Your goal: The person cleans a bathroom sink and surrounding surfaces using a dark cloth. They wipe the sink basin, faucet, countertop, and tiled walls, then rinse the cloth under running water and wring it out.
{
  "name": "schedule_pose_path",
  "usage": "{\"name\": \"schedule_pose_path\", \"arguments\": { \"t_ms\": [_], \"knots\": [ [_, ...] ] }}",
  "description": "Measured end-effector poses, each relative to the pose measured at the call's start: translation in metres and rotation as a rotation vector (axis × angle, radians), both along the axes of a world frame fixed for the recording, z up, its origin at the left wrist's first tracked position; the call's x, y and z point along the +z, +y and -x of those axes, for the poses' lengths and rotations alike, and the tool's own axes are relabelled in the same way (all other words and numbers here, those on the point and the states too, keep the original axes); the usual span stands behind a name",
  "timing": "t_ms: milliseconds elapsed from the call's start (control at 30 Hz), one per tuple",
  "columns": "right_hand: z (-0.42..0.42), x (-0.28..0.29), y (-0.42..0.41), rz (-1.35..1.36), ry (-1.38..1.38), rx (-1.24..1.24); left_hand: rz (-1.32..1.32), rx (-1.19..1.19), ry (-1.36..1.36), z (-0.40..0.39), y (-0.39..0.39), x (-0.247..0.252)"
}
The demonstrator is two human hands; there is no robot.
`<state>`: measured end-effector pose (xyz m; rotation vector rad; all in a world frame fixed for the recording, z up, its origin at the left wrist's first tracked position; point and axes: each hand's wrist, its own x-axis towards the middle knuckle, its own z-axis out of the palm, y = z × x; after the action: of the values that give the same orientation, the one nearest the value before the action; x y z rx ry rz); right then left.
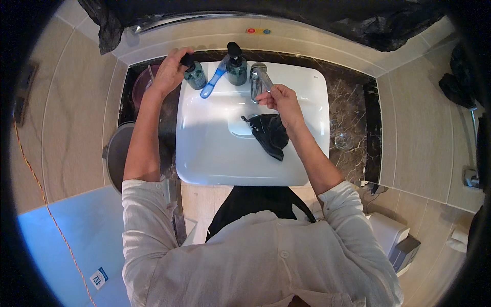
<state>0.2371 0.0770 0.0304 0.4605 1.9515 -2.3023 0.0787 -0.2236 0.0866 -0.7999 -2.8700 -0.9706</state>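
My left hand point(168, 75) reaches to the black pump top of a green soap bottle point(196, 76) at the basin's back left corner; the fingers are around the pump's side. My right hand point(281, 100) has its fingers on the lever end of the chrome faucet point(257, 78). Below that hand a black cloth item point(270, 136), crumpled, lies in the white washbasin point(215, 153) beside the drain. A blue-handled brush point(213, 83) leans on the rear rim between the first bottle and a second green pump bottle point(236, 71).
Dark marble counter point(347, 103) surrounds the basin. A pink bowl point(142, 86) stands at the back left, with a grey bin point(119, 153) below it. Black plastic sheeting point(268, 11) hangs over the wall above. A clear round object point(342, 141) lies on the right counter.
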Motion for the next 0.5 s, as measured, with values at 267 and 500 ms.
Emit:
{"name": "schedule_pose_path", "arguments": {
  "t_ms": [267, 500],
  "knots": [
    [0.005, 0.008, 0.002, 0.091, 0.01, 0.009, -0.248, 0.341, 0.479, -0.093, 0.02, -0.028],
    [-0.015, -0.077, 0.04, -0.338, 0.016, -0.023, -0.363, 0.244, -0.283, -0.195, 0.092, -0.174]
  ]
}}
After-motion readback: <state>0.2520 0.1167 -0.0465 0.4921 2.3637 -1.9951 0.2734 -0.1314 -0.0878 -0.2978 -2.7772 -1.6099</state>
